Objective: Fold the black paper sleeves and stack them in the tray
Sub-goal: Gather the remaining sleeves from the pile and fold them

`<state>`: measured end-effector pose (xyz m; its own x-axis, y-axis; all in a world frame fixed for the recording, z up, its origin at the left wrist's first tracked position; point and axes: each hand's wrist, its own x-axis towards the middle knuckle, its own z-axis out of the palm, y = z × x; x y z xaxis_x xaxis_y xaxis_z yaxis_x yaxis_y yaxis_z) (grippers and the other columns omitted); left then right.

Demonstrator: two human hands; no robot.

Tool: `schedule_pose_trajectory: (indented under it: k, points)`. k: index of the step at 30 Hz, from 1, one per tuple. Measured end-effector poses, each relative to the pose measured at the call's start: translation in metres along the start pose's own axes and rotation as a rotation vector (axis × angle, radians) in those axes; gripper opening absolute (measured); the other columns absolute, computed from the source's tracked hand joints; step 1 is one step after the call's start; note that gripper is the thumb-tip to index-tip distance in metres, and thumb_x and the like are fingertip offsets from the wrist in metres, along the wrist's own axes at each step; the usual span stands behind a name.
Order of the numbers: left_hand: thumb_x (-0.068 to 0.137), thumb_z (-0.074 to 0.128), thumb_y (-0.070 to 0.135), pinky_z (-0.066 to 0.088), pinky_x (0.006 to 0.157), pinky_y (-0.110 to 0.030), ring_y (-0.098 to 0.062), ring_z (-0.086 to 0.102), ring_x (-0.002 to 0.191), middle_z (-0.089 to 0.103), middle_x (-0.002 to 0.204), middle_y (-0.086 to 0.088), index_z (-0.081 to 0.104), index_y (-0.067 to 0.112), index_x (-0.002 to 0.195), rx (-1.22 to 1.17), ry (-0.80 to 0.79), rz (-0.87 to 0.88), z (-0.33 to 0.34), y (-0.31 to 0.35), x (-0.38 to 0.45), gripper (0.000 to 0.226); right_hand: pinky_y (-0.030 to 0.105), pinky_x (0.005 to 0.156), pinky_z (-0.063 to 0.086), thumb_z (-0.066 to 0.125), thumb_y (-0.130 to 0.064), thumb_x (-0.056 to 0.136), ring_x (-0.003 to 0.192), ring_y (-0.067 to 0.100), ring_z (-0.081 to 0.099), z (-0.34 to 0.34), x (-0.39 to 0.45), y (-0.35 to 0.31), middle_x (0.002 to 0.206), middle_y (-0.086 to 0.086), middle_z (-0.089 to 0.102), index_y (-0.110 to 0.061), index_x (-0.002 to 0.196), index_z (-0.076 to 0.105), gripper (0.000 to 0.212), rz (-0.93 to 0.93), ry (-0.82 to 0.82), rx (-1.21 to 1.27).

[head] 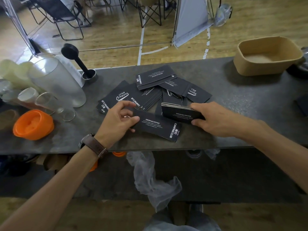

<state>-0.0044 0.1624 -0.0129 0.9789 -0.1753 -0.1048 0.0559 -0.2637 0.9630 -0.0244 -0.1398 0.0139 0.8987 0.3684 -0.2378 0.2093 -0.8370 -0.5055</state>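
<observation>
Several black paper sleeves with white print lie scattered on the dark table. My left hand pinches the left end of one flat sleeve near the front edge. My right hand grips a thick stack of folded sleeves from its right side, just above the table. The brown paper tray stands at the far right back corner, with nothing visible inside.
At the left stand a frosted pitcher, glasses, an orange lid and a black tamper in a metal cup. A dark object sits at the right edge. Crumpled plastic hangs below the table.
</observation>
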Motion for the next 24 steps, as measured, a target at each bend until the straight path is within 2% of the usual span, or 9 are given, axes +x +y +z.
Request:
schedule_pose_trajectory:
  k: [2, 5, 8, 11, 15, 19, 22, 24]
  points:
    - [0.089, 0.063, -0.005, 0.058, 0.055, -0.028, -0.024, 0.065, 0.071, 0.054, 0.087, -0.014, 0.058, 0.009, 0.116, 0.059, 0.001, 0.035, 0.001, 0.001, -0.001, 0.031, 0.030, 0.074, 0.042, 0.065, -0.023, 0.094, 0.087, 0.013, 0.057, 0.001, 0.000, 0.001, 0.086, -0.021, 0.052, -0.040, 0.082, 0.041, 0.031, -0.002, 0.008, 0.009]
    - [0.089, 0.064, -0.003, 0.060, 0.063, -0.034, -0.023, 0.071, 0.080, 0.063, 0.098, -0.015, 0.060, 0.012, 0.104, 0.076, 0.010, 0.090, 0.001, 0.002, -0.003, 0.021, 0.029, 0.075, 0.043, 0.064, -0.023, 0.094, 0.088, 0.012, 0.058, -0.001, 0.000, 0.001, 0.091, -0.018, 0.055, -0.038, 0.087, 0.044, 0.026, -0.003, -0.001, 0.015]
    - [0.084, 0.072, 0.005, 0.053, 0.077, -0.026, -0.013, 0.067, 0.079, 0.068, 0.088, -0.001, 0.059, 0.015, 0.092, 0.311, 0.104, 0.249, 0.007, 0.000, -0.001, 0.018, 0.022, 0.070, 0.040, 0.062, -0.021, 0.095, 0.086, 0.004, 0.056, -0.004, 0.000, -0.002, 0.090, -0.020, 0.054, -0.039, 0.084, 0.044, 0.027, -0.027, -0.017, 0.018]
    - [0.081, 0.075, 0.017, 0.043, 0.070, -0.017, -0.001, 0.057, 0.073, 0.063, 0.078, 0.010, 0.058, 0.021, 0.086, 0.535, 0.222, 0.353, 0.019, 0.002, -0.001, 0.018, 0.016, 0.065, 0.036, 0.062, -0.014, 0.093, 0.082, 0.000, 0.054, -0.005, -0.001, -0.007, 0.087, -0.019, 0.054, -0.038, 0.086, 0.045, 0.030, -0.048, -0.034, 0.019]
    - [0.079, 0.077, 0.016, 0.044, 0.062, -0.021, -0.008, 0.055, 0.064, 0.061, 0.072, 0.005, 0.057, 0.017, 0.083, 0.503, 0.199, 0.412, 0.037, 0.008, -0.001, 0.020, 0.026, 0.069, 0.046, 0.066, -0.015, 0.087, 0.081, 0.007, 0.056, -0.003, -0.002, -0.011, 0.089, -0.012, 0.057, -0.028, 0.099, 0.052, 0.023, -0.052, -0.045, -0.009]
    - [0.079, 0.078, 0.018, 0.050, 0.063, -0.025, -0.012, 0.062, 0.068, 0.064, 0.086, 0.001, 0.050, 0.017, 0.096, 0.430, 0.112, 0.396, 0.056, 0.016, -0.002, 0.032, 0.040, 0.084, 0.050, 0.065, -0.024, 0.092, 0.092, 0.016, 0.058, 0.006, 0.000, -0.014, 0.100, -0.008, 0.059, -0.032, 0.099, 0.049, 0.019, -0.041, -0.002, -0.023]
    - [0.080, 0.076, 0.018, 0.052, 0.065, -0.020, -0.012, 0.063, 0.071, 0.057, 0.107, 0.001, 0.048, 0.018, 0.119, 0.424, 0.025, 0.416, 0.056, 0.020, 0.002, 0.049, 0.044, 0.083, 0.051, 0.063, -0.023, 0.093, 0.090, 0.016, 0.059, 0.005, -0.002, -0.010, 0.097, -0.010, 0.059, -0.040, 0.093, 0.045, 0.025, -0.039, 0.030, -0.012]
    - [0.083, 0.074, 0.020, 0.046, 0.070, -0.013, -0.006, 0.057, 0.075, 0.055, 0.110, 0.003, 0.052, 0.018, 0.124, 0.532, -0.075, 0.436, 0.056, 0.021, 0.005, 0.046, 0.044, 0.080, 0.051, 0.063, -0.024, 0.091, 0.087, 0.016, 0.058, 0.005, -0.004, -0.008, 0.092, -0.012, 0.057, -0.037, 0.091, 0.046, 0.021, -0.028, 0.026, -0.044]
